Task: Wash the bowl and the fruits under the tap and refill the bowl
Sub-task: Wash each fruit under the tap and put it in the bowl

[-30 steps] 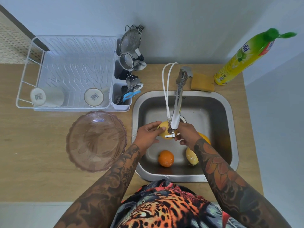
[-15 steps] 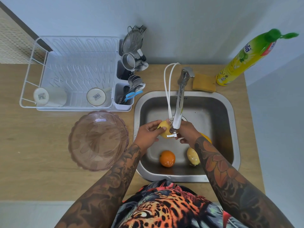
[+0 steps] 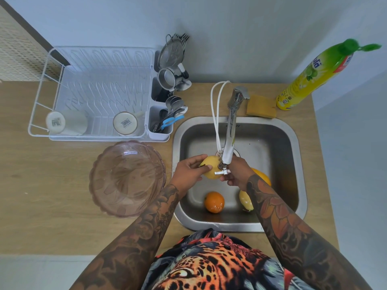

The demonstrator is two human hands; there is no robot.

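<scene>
Both hands: left hand (image 3: 189, 171) and right hand (image 3: 236, 174) clasped on lemon (image 3: 210, 167) under tap (image 3: 227, 152)
Risk: wet lemon could be dropped into sink (image 3: 272, 143)
Bowl (image 3: 127, 178): not yet refilled

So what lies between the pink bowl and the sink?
In the head view, only a bare strip of wooden counter separates the bowl from the sink; the left forearm crosses above its near end.

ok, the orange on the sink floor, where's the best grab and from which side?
Take the orange from straight above, fingers spread around its widest part. It's round and sits alone on the sink floor, clear of the lemon beside it. The left hand looks nearer, though both hands are busy with a yellow fruit.
</scene>
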